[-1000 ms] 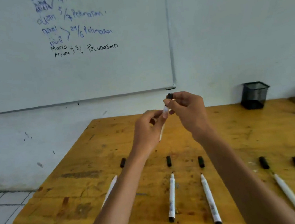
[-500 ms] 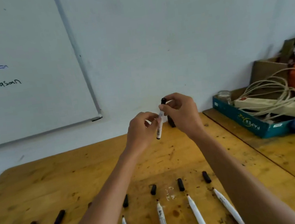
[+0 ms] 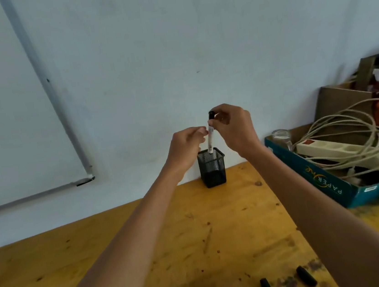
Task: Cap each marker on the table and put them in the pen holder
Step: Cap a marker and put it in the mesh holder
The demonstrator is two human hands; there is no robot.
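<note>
Scratched yellow wooden table (image 3: pixel 194 226) against pale wall. View had swung from marker row to black mesh pen holder (image 3: pixel 212 169). Right hand (image 3: pixel 232 128) pinched capped white marker (image 3: pixel 210 138) upright, tip entering holder; left hand (image 3: pixel 185 147) loosely curled beside holder, touching barrel. Loose black caps (image 3: pixel 306 276) near holder's front awaited markers.

Capped marker (image 3: pixel 210 138) above pen holder (image 3: pixel 212 169)

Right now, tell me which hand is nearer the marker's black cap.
Right. The right hand grips the marker at the cap. The left hand sits lower, beside the white barrel.
</note>
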